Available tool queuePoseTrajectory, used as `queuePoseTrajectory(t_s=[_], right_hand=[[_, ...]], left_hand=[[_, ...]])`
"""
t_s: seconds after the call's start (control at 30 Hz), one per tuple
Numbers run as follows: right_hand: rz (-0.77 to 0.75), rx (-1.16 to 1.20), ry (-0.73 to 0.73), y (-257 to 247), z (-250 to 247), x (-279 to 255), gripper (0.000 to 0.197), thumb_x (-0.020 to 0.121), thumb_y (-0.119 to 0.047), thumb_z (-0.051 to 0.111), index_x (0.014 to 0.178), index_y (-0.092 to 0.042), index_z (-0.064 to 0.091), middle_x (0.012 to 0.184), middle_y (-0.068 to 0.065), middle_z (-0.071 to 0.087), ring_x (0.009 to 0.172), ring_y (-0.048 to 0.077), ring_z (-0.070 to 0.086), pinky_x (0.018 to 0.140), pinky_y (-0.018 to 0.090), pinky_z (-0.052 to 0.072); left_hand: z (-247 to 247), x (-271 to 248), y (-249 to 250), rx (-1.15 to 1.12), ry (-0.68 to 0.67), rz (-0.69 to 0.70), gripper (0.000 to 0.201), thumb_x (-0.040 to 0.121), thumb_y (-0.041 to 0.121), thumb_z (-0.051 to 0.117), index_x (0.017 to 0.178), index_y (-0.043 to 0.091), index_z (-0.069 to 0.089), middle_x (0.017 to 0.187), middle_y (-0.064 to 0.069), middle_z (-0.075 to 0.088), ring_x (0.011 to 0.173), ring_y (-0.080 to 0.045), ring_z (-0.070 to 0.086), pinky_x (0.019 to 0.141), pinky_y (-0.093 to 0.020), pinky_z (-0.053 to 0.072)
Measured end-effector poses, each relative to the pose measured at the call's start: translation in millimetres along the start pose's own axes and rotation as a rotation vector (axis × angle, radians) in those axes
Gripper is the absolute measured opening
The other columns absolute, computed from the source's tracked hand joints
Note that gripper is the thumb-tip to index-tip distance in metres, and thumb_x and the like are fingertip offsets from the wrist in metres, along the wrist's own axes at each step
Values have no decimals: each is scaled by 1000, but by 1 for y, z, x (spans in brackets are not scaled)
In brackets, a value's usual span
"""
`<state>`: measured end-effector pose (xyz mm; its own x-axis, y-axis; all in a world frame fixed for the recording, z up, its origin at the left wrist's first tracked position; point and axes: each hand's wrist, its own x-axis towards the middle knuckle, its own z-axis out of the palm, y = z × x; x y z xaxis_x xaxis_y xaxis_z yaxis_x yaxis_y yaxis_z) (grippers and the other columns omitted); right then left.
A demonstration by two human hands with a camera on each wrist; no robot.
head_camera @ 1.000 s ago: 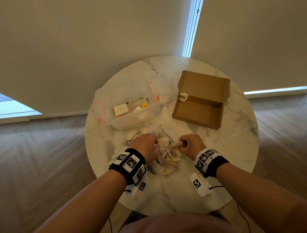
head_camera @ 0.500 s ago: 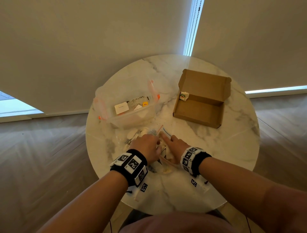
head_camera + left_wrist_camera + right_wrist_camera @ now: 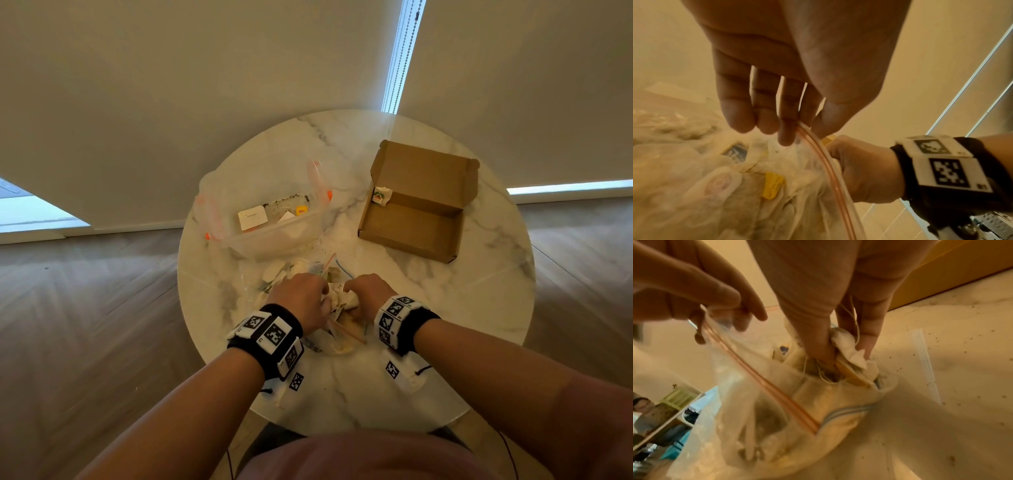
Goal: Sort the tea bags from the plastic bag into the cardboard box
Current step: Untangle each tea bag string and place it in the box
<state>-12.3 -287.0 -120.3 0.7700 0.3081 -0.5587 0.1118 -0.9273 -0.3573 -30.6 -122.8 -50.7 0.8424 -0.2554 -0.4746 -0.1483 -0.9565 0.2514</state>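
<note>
Left hand fingers pinching plastic bag rim; right hand fingers gripping tea bags

Round marble counter carried a clear tub far left, cardboard box far right, plastic bag near centre.

On the desk, the plastic bag is laid at the near middle, with tea bags piled inside it. The left hand is placed at the bag's left rim and the right hand inside its mouth, just to the right. Behind the bag, to the left, a plastic container is set; behind and to the right, well apart from the bag, the cardboard box is placed, with one tea bag lodged at its left wall
</note>
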Motion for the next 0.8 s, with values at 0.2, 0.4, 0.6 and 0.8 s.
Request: queuePoseTrajectory(t_s=[0.2,0.4,0.6,0.8], right_hand=[[38,53,89,7,-14,-22,28,78,-31,75,104,-20,70,106,4,69,103,22,61,86,28,46],[19,127,226,6,-44,-57,26,77,-33,78,99,-20,72,100,1,69,97,18,61,74,21,35],[-76,200,348,-14,-88,-97,23,75,-30,78,96,-23,72,95,-4,69,88,14,60,74,26,41],[-217,285,469,-36,-142,-131,19,72,-26,78,90,-21,74,85,-7,70,78,10,62,68,27,48]], left_hand=[[1,0,-2,-8,-27,-5,31,95,38,51,120,24,63,118,2,64,104,-19,61,91,-38,52],[-3,-1,-6,-30,-40,-1,30,94,40,53,119,25,60,116,0,61,104,-20,58,91,-39,51],[-12,-10,-4,-256,32,113,40,89,41,65,126,30,57,122,3,51,105,-17,56,92,-35,49],[-33,-9,11,-405,76,255,76,74,42,82,138,28,45,134,5,48,116,-12,52,99,-35,46]])
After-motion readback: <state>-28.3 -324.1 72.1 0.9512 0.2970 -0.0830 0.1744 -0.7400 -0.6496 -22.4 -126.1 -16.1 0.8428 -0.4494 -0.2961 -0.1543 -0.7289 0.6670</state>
